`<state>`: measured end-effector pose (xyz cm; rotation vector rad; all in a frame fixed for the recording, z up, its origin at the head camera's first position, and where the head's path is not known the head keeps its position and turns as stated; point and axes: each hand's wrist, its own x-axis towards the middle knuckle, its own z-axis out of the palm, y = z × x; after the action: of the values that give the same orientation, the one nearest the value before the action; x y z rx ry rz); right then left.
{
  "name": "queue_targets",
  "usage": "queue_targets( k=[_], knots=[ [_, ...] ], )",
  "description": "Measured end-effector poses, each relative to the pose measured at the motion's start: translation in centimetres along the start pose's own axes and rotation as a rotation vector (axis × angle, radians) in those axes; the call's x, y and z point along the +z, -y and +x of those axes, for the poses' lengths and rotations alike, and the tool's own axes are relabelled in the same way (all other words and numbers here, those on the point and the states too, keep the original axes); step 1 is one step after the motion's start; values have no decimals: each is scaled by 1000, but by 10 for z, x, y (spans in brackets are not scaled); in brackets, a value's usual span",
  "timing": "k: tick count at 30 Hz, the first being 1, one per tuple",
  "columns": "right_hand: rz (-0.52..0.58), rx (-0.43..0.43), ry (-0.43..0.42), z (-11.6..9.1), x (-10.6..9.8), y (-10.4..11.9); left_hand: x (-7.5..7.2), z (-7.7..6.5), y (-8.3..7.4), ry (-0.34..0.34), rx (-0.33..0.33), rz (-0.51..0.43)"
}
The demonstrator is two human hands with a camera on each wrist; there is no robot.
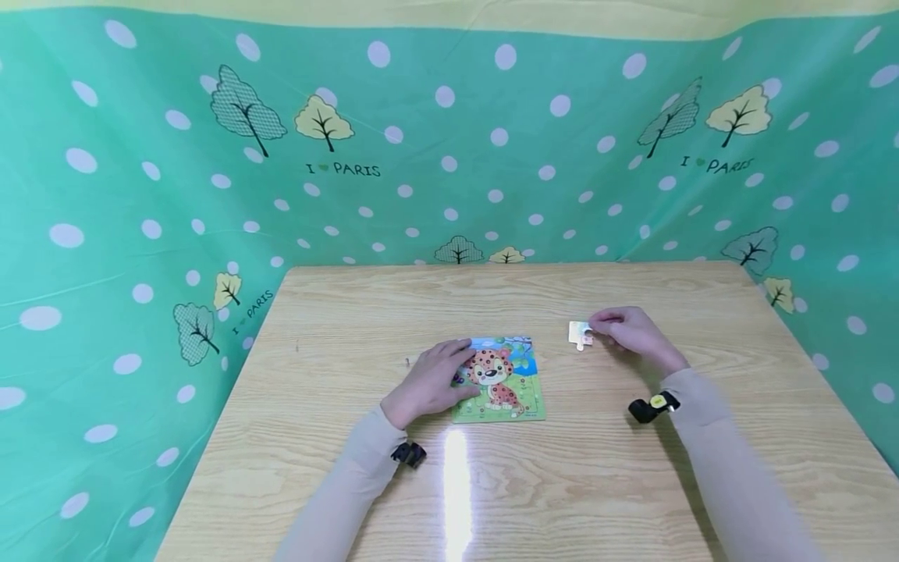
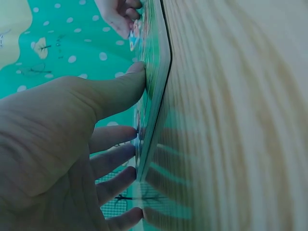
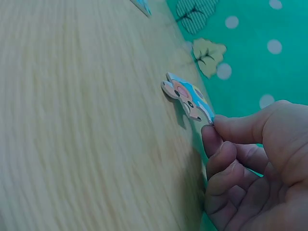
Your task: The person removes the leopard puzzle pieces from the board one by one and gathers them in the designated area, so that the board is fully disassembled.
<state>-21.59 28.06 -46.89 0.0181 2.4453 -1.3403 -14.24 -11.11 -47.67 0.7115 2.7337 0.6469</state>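
Note:
A square jigsaw puzzle [image 1: 500, 390] showing a spotted cartoon leopard on grass lies flat on the table. My left hand [image 1: 437, 378] rests over its left side. In the left wrist view, the thumb [image 2: 118, 94] touches the puzzle's face and the other fingers spread, extended, along its edge. Off to the right of the puzzle, my right hand [image 1: 632, 332] pinches a jigsaw piece [image 1: 579, 333] at one corner between thumb and forefinger. The right wrist view shows the piece [image 3: 185, 96] tilted close over the wood, its printed side blue, pink and tan; the remaining fingers curl beneath.
The wooden table [image 1: 337, 328] extends around both hands. A green dotted cloth [image 1: 449, 117] with printed trees hangs behind and at the sides. Black straps [image 1: 653, 406] circle both wrists. A bright streak of light [image 1: 457, 492] reflects off the table in front of the puzzle.

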Motion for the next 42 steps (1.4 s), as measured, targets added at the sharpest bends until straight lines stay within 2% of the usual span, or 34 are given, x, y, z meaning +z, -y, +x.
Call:
queue_targets(
  k=[7, 12, 19, 27, 31, 34, 42],
  knots=[
    [-96, 35, -14, -1, -23, -10, 0, 0, 0, 2, -10, 0],
    [-137, 49, -20, 1, -30, -17, 0, 1, -1, 0, -16, -11],
    [-182, 38, -44, 1, -28, -19, -1, 3, -1, 4, -18, -27],
    [-214, 28, -102, -2, -19, -17, -3, 5, -4, 2, -35, 17],
    [-200, -13, -132, -5, -12, -12, -5, 6, -6, 1, -44, 24],
    [-195, -77, -145, -6, 0, -4, -6, 7, -6, -2, -54, 31],
    [-254, -185, -73, -7, 54, 29, -5, 12, -4, -20, -50, 36]
  ],
)
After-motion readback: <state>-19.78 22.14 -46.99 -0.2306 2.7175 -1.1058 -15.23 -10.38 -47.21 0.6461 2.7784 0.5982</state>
